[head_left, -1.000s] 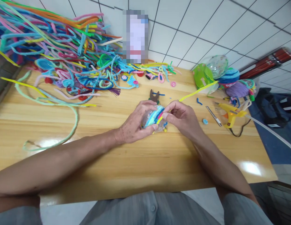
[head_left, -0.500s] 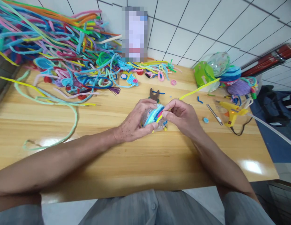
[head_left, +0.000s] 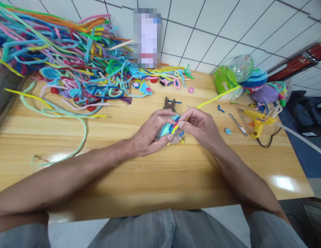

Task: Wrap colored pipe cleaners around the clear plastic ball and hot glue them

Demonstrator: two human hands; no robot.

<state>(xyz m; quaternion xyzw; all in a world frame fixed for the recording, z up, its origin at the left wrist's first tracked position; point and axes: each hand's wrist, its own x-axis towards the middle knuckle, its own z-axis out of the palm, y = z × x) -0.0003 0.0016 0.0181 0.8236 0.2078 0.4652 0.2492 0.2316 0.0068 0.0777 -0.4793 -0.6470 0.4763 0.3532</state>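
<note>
My left hand point(head_left: 147, 136) is wrapped round a small clear rounded piece point(head_left: 178, 135) and steadies it over the table. Stripes of pale green, blue and pink pipe cleaner cover part of its surface. Between thumb and forefinger, my right hand point(head_left: 203, 126) pinches a yellow pipe cleaner point(head_left: 218, 97). One end of it lies along the stripes beside the pink one; the long free end stretches up and right past my knuckles. Just beyond my left fingers lie pliers point(head_left: 170, 103) with their jaws apart, their handles mostly hidden.
Many coloured pipe cleaners point(head_left: 72, 51) are heaped at the back left. At the right lie a yellow glue gun point(head_left: 258, 124), a craft knife point(head_left: 238, 124) and a small blue disc point(head_left: 228, 131). A green packet point(head_left: 223, 81) and wrapped balls point(head_left: 265, 93) stand behind them.
My left fingers have shifted slightly right over the stripes, hiding more of them. My right hand keeps its pinch on the yellow pipe cleaner, nearly in place. The view has shifted slightly.
</note>
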